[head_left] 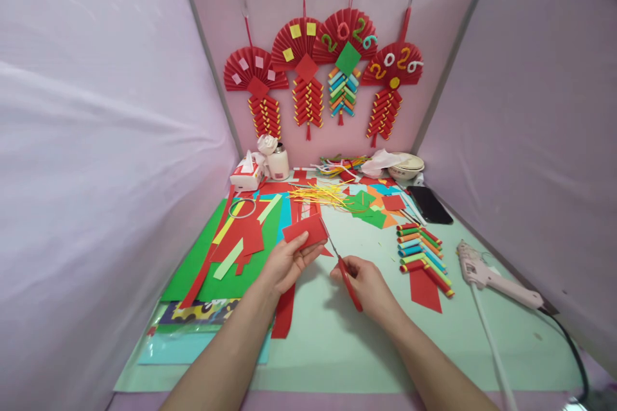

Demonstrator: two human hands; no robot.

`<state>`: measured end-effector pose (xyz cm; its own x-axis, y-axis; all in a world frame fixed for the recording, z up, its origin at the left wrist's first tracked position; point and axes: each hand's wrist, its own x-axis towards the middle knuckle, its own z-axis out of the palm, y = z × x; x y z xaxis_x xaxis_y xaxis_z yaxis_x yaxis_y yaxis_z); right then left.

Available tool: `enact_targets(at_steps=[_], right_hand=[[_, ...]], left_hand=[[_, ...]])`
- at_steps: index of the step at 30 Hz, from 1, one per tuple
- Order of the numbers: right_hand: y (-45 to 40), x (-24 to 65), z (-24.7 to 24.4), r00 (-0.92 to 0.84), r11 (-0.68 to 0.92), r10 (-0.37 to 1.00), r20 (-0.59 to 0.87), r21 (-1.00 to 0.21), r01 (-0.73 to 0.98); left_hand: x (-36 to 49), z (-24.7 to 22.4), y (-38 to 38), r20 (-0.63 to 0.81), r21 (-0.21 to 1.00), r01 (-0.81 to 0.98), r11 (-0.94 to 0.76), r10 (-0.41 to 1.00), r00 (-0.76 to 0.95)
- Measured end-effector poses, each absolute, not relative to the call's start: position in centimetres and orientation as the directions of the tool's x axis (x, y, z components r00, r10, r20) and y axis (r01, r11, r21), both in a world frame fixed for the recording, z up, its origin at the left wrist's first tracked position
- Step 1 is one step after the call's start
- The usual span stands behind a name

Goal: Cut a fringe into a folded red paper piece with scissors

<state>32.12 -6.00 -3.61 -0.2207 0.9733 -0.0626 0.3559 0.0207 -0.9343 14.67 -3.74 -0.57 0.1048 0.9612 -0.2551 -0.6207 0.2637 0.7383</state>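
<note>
Between thumb and fingers, my left hand [293,262] pinches a small red paper piece [304,231] above the middle of the table. My right hand [364,282] is closed round the handles of red-handled scissors [348,279]. The scissor blades reach up to the right edge of the paper; whether they are apart there is too fine to tell. To the right of the scissors lies a firecracker string of rolled coloured paper tubes [420,249], with a red paper strip [425,290] under its lower end. A long red strip [284,314] lies below my left hand.
Green sheets [193,270] with red and light green scraps cover the left side. Yellow strips [318,194] lie behind my hands. A hot glue gun [496,279] with its cord and a black phone [430,204] are on the right. Red fan decorations [344,38] hang at the back.
</note>
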Motion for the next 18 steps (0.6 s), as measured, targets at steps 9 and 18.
enact_targets(at_steps=[9,18], right_hand=[[-5.94,32.08,-3.73,-0.225,0.019,0.973,-0.062,-0.939,0.343],[-6.02,32.10,-3.52,-0.227,0.037,0.973,-0.046,-0.935,0.352]], left_hand=[[14.60,-0.77,-3.70,-0.238,0.739,-0.624,0.254,0.965,0.111],[14.62,-0.95,-3.76,-0.219,0.755,-0.607,0.249,0.968,0.125]])
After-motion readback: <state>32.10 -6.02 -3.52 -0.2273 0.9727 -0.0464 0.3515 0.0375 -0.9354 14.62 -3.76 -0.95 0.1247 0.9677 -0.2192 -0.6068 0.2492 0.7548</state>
